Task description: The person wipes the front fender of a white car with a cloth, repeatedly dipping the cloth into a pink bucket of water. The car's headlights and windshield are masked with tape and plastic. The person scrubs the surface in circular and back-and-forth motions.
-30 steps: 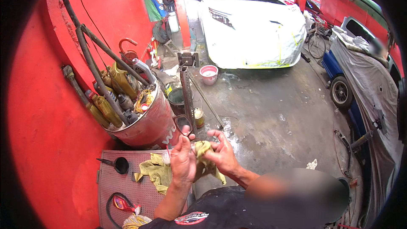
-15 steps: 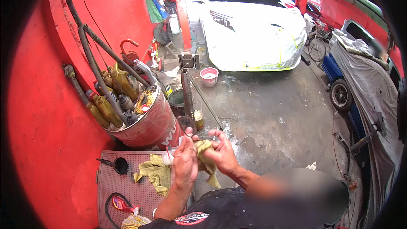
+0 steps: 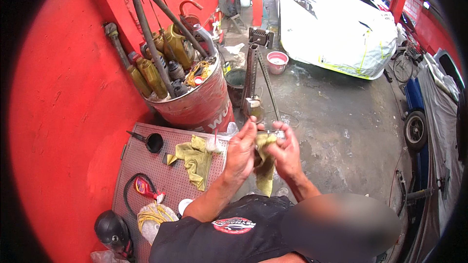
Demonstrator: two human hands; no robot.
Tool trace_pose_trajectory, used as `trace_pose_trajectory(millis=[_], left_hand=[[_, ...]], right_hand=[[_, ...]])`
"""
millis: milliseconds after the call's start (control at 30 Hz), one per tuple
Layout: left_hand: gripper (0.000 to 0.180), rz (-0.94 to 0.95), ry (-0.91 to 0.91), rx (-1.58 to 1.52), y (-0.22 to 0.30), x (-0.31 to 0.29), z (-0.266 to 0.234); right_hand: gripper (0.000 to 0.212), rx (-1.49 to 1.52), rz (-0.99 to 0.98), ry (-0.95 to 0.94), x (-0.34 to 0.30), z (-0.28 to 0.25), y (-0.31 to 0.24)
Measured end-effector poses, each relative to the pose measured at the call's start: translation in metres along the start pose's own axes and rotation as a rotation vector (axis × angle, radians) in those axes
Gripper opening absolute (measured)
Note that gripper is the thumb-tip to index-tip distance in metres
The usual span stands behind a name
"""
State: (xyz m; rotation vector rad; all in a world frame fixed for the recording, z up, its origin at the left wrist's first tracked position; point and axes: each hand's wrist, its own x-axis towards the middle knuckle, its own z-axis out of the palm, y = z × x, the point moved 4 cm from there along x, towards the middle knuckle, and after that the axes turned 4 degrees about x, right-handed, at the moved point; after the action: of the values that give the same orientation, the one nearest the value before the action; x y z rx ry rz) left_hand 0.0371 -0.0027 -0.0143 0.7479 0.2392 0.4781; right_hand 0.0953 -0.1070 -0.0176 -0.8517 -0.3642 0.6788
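Left hand (image 3: 240, 158) and right hand (image 3: 288, 158) raised close together — a yellow cloth (image 3: 264, 178) hanging between them.
At left, a black funnel (image 3: 154, 142) lies on the perforated tabletop (image 3: 168, 178), a crumpled second cloth (image 3: 197, 158) to its right; a red drum (image 3: 190, 112) stands just beyond. The left hand is half curled, thumb up — I cannot tell what it grips. The right hand pinches the yellow cloth, index finger lifted. Far right sits a white-covered car (image 3: 336, 24).
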Motion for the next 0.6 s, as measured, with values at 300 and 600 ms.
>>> trace_pose_trajectory(millis=[300,600], left_hand=[[0.031,-0.044,0.103,0.021,0.004,-0.002,-0.013],[0.024,0.047,0.084,0.457,-0.001,0.003,-0.051]], right_hand=[[0.056,-0.102,0.032,-0.008,-0.005,-0.012,0.008],[0.011,-0.172,-0.333,0.052,-0.005,-0.037,-0.031]])
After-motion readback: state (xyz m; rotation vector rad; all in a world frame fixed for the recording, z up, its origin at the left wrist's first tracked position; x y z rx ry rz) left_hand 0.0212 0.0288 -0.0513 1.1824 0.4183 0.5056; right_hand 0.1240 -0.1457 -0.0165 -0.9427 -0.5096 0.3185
